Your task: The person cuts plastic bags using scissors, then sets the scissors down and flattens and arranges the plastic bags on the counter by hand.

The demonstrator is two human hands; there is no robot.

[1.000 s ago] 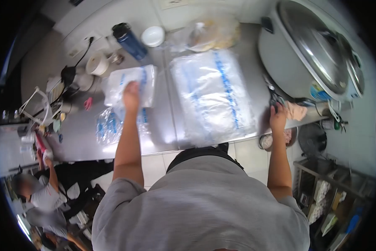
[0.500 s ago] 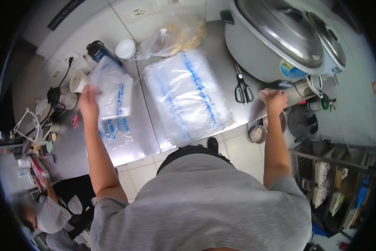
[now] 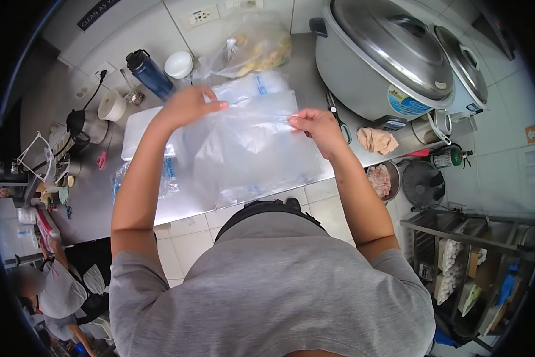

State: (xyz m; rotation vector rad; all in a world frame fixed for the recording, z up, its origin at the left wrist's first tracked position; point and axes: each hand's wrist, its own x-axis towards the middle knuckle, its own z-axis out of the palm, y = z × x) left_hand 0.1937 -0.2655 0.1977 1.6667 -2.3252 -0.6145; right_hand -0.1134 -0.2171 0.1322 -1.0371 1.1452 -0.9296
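Between my hands a clear plastic bag [image 3: 238, 154] is stretched over the middle of the steel counter. My left hand [image 3: 187, 108] is closed on its upper left edge, thumb toward the right. At the upper right edge my right hand [image 3: 318, 126] pinches the film between thumb and fingers. Beneath the bag lies a stack of plastic bags with blue print [image 3: 266, 83], mostly covered. A white stack of bags [image 3: 141, 130] sits by my left forearm, partly hidden behind it. A crumpled tan cloth [image 3: 377, 140] rests on the counter to the right of my right hand.
Black-handled scissors [image 3: 343, 132] lie beside a large rice cooker [image 3: 368, 77]. At the back are a tied food bag [image 3: 249, 47], a white bowl [image 3: 178, 64] and a blue bottle [image 3: 151, 74]. A bowl of raw meat [image 3: 379, 180] is below right. A co-worker [image 3: 65, 285] is lower left.
My left hand has moved right from the white stack, bringing a clear bag over the middle stack. My right hand has left the tan cloth and moved left onto the bag's edge.
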